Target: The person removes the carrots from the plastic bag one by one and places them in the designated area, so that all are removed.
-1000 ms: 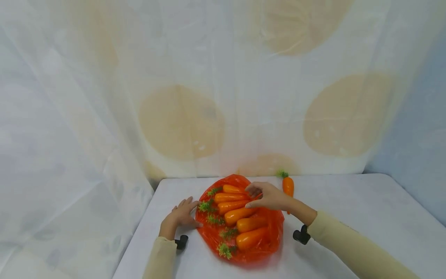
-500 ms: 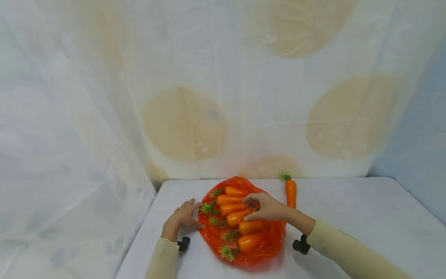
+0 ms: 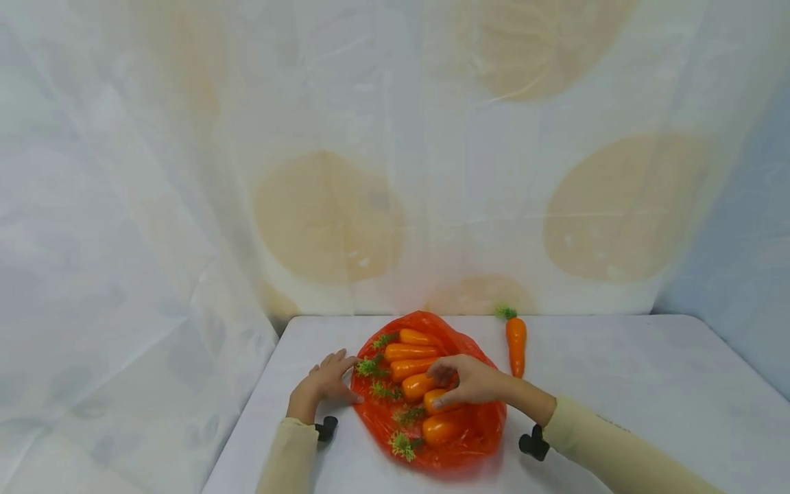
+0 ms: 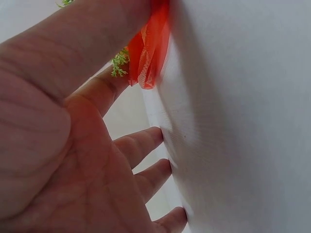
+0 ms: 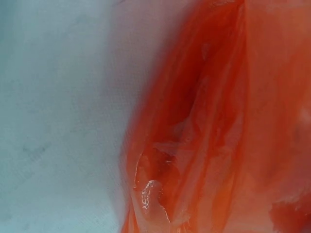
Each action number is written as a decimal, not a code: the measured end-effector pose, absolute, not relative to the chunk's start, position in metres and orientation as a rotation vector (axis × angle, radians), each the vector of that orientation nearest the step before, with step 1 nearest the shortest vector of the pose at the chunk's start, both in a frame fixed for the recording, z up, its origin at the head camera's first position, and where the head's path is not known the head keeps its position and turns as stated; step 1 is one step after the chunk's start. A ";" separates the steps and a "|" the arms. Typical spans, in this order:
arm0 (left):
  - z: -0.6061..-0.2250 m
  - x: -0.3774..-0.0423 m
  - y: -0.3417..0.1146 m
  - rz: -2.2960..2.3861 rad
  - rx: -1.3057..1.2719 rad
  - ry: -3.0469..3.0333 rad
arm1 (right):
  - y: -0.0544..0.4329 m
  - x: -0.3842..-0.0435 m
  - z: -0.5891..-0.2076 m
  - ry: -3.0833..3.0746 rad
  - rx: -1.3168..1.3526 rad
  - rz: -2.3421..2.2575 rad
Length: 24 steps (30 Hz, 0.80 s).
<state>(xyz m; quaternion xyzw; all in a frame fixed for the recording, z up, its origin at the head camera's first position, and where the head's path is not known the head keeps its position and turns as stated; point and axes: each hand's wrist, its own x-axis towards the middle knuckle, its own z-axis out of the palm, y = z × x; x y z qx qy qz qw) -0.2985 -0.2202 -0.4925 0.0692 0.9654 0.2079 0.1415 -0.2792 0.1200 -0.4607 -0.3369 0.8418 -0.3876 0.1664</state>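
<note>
Several orange carrots (image 3: 412,352) with green leafy tops (image 3: 372,366) lie side by side on a red plastic bag (image 3: 385,432), tops pointing left. The left hand (image 3: 327,384) rests at the bag's left edge, thumb and index finger at the red plastic (image 4: 146,60). Its other fingertips touch the white table in the left wrist view. The right hand (image 3: 470,379) is over the lower carrots, fingers gently bent and thumb apart, with the thumb tip overlapping one carrot (image 3: 433,396). The right wrist view holds mostly the bag's red folds (image 5: 194,126); the right fingers are hidden there.
A lone carrot (image 3: 516,343) lies on the white table (image 3: 611,363) behind the right forearm, its leafy top near the back edge. A pale curtain with tan spots (image 3: 327,219) hangs behind the table. Black wrist cameras (image 3: 534,443) are worn on both wrists.
The right hand has shifted toward the near side, from the upper carrots to the lower ones, uncovering the upper ones. The left hand stays at the bag's edge.
</note>
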 end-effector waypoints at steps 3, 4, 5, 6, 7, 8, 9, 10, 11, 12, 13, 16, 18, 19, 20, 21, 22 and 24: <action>-0.493 -0.300 -0.221 0.597 0.202 2.783 | 0.120 -0.278 -0.461 2.379 -0.948 -1.093; -0.493 -0.300 -0.221 0.593 0.203 2.782 | 0.120 -0.278 -0.461 2.376 -0.941 -1.090; -0.493 -0.300 -0.221 0.591 0.202 2.782 | 0.120 -0.277 -0.461 2.374 -0.933 -1.087; -0.493 -0.300 -0.221 0.589 0.201 2.781 | 0.120 -0.277 -0.462 2.372 -0.921 -1.083; -0.493 -0.300 -0.220 0.587 0.202 2.780 | 0.120 -0.277 -0.462 2.372 -0.907 -1.079; -0.492 -0.299 -0.220 0.586 0.201 2.781 | 0.120 -0.276 -0.463 2.373 -0.895 -1.075; -0.492 -0.299 -0.220 0.582 0.203 2.783 | 0.120 -0.276 -0.463 2.373 -0.885 -1.073; -0.492 -0.299 -0.220 0.584 0.203 2.784 | 0.120 -0.275 -0.464 2.375 -0.877 -1.068; -0.492 -0.299 -0.220 0.584 0.205 2.784 | 0.120 -0.275 -0.464 2.381 -0.871 -1.060; -0.492 -0.299 -0.220 0.584 0.207 2.785 | 0.120 -0.275 -0.465 2.384 -0.868 -1.055; -0.492 -0.299 -0.219 0.587 0.205 2.784 | 0.120 -0.274 -0.465 2.387 -0.864 -1.046; -0.493 -0.300 -0.219 0.596 0.199 2.781 | 0.119 -0.273 -0.466 2.389 -0.851 -1.026; -0.493 -0.300 -0.220 0.596 0.197 2.778 | 0.118 -0.273 -0.467 2.389 -0.848 -1.013; -0.493 -0.300 -0.220 0.598 0.194 2.776 | 0.118 -0.273 -0.467 2.388 -0.843 -1.005; -0.493 -0.300 -0.220 0.598 0.194 2.776 | 0.118 -0.273 -0.468 2.385 -0.841 -1.003; -0.493 -0.300 -0.220 0.596 0.195 2.776 | 0.118 -0.274 -0.469 2.385 -0.843 -0.998; -0.493 -0.300 -0.220 0.592 0.201 2.778 | 0.117 -0.274 -0.470 2.383 -0.844 -0.994; -0.493 -0.300 -0.220 0.584 0.216 2.785 | 0.117 -0.276 -0.471 2.376 -0.842 -0.990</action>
